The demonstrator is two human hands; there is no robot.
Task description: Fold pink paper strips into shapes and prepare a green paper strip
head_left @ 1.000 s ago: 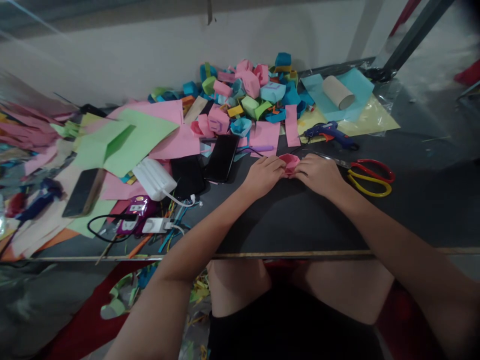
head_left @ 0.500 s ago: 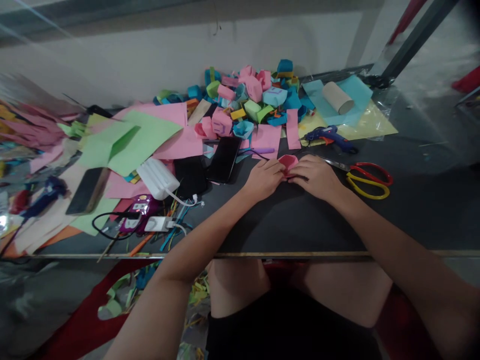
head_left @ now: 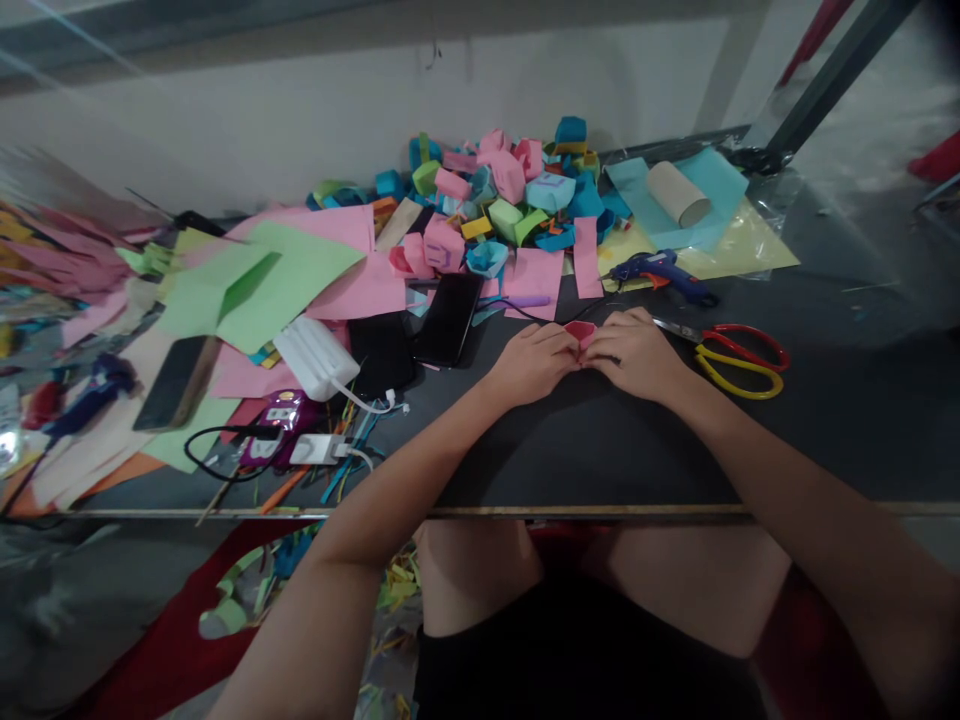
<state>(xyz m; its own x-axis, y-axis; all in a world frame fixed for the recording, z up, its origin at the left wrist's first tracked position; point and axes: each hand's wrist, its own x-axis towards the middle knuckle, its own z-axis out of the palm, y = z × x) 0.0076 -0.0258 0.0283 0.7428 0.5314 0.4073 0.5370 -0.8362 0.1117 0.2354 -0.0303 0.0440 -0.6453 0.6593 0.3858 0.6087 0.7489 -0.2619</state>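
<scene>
Between my two hands, just above the dark table (head_left: 570, 450), is a small folded pink paper piece (head_left: 579, 330), shaped like a little open cup. My left hand (head_left: 536, 362) grips its left side, and my right hand (head_left: 631, 352) pinches its right side. The fingers cover most of the piece; only its upper rim and inside show. To the right of my right hand lie scissors (head_left: 742, 362) with one red and one yellow handle. A blue glue gun (head_left: 664, 275) rests beyond that hand.
Folded paper pieces (head_left: 502, 190) in several colours are heaped against the wall. Green paper sheets (head_left: 300, 262), phones (head_left: 448, 318), a white power bank (head_left: 315, 358) and a purple extension socket (head_left: 279, 425) cover the left side. A cardboard tube (head_left: 676, 195) lies at the back right.
My left hand has shifted slightly right, closer to my right hand. Less of the pink paper piece shows between the fingers.
</scene>
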